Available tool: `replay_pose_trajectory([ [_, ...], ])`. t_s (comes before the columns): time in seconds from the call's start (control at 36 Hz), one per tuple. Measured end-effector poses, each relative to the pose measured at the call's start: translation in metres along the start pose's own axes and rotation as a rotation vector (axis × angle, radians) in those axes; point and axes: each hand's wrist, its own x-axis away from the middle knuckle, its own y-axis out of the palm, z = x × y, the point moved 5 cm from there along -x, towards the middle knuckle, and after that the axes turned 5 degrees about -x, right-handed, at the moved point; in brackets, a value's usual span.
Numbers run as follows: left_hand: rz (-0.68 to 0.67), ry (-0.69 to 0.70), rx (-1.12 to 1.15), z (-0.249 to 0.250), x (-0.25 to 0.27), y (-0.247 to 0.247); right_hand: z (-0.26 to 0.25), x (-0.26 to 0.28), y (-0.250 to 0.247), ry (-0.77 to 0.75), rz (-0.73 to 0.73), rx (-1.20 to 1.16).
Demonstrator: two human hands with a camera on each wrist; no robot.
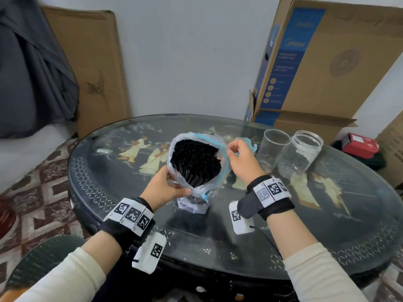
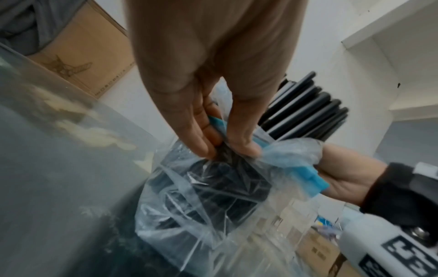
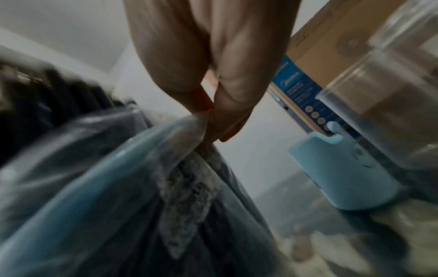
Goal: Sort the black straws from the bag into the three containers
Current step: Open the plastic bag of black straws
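Right now the clear plastic bag [image 1: 197,188] stands upright near the middle of the round glass-topped table [image 1: 327,225], its blue-edged mouth pulled open so the packed ends of the black straws [image 1: 194,159] show from above. On the near side, the left hand [image 1: 164,188] pinches a fold of the bag's film and blue strip between thumb and curled fingers [image 2: 199,131], about halfway down the bundle. On the far side, the right hand [image 1: 242,160] nips the bag's rim between thumb and fingertips [image 3: 227,120], drawing the opening to the right. Just beyond that hand sits a pale blue container [image 3: 338,174], mostly hidden in the head view. To its right stand two clear jars, one smooth-walled [image 1: 272,149] and one with a threaded neck [image 1: 302,153], touching or nearly so; both look empty of straws. Cardboard boxes [image 1: 327,62] lean against the wall behind.
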Motion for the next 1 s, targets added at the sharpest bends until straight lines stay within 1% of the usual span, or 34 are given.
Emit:
replay_pose_trajectory([
  [0.08, -0.012, -0.003, -0.037, -0.004, -0.001, 0.004, 0.007, 0.004, 0.005, -0.013, -0.025, -0.051],
  [0.17, -0.036, -0.009, -0.050, -0.008, -0.001, 0.005, 0.004, 0.009, 0.004, -0.116, -0.007, -0.045],
  [0.28, -0.192, -0.012, -0.110, -0.003, -0.001, -0.007, 0.008, 0.010, -0.003, -0.121, 0.036, -0.032],
  [0.31, -0.204, -0.004, -0.156, 0.000, -0.003, -0.013, 0.008, 0.010, -0.005, -0.124, 0.039, -0.018],
  [0.33, -0.172, -0.008, -0.203, 0.001, -0.008, -0.022, 0.007, 0.010, -0.007, -0.133, 0.041, 0.001],
  [0.36, -0.096, -0.025, -0.223, 0.003, -0.013, -0.033, 0.006, 0.011, -0.009, -0.140, 0.044, 0.022],
  [0.42, 0.094, -0.069, -0.121, 0.007, -0.023, -0.051, 0.003, 0.012, -0.011, -0.138, 0.039, 0.052],
  [0.44, 0.158, -0.070, -0.034, 0.011, -0.027, -0.055, 0.001, 0.013, -0.012, -0.128, 0.030, 0.056],
  [0.47, 0.174, -0.062, 0.045, 0.017, -0.030, -0.055, -0.002, 0.014, -0.011, -0.119, 0.014, 0.057],
  [0.53, 0.100, -0.023, 0.151, 0.029, -0.034, -0.047, -0.008, 0.015, -0.007, -0.114, -0.027, 0.069],
  [0.56, 0.060, 0.000, 0.160, 0.035, -0.035, -0.043, -0.010, 0.013, -0.005, -0.116, -0.036, 0.078],
  [0.61, 0.041, 0.050, 0.063, 0.042, -0.039, -0.037, -0.013, 0.009, -0.003, -0.117, -0.027, 0.102],
  [0.69, 0.143, 0.145, -0.182, 0.052, -0.046, -0.033, -0.015, 0.000, -0.003, -0.114, -0.039, 0.096],
  [0.75, 0.181, 0.203, -0.264, 0.059, -0.048, -0.033, -0.018, -0.002, -0.003, -0.136, -0.061, 0.087],
  [0.83, 0.097, 0.273, -0.310, 0.067, -0.050, -0.031, -0.021, -0.005, -0.005, -0.201, -0.095, 0.132],
  [0.92, -0.026, 0.313, -0.340, 0.074, -0.047, -0.032, -0.018, -0.008, -0.006, -0.175, -0.149, 0.166],
  [1.0, -0.208, 0.246, -0.283, 0.068, -0.045, -0.028, -0.009, -0.009, 0.000, -0.115, -0.185, 0.132],
])
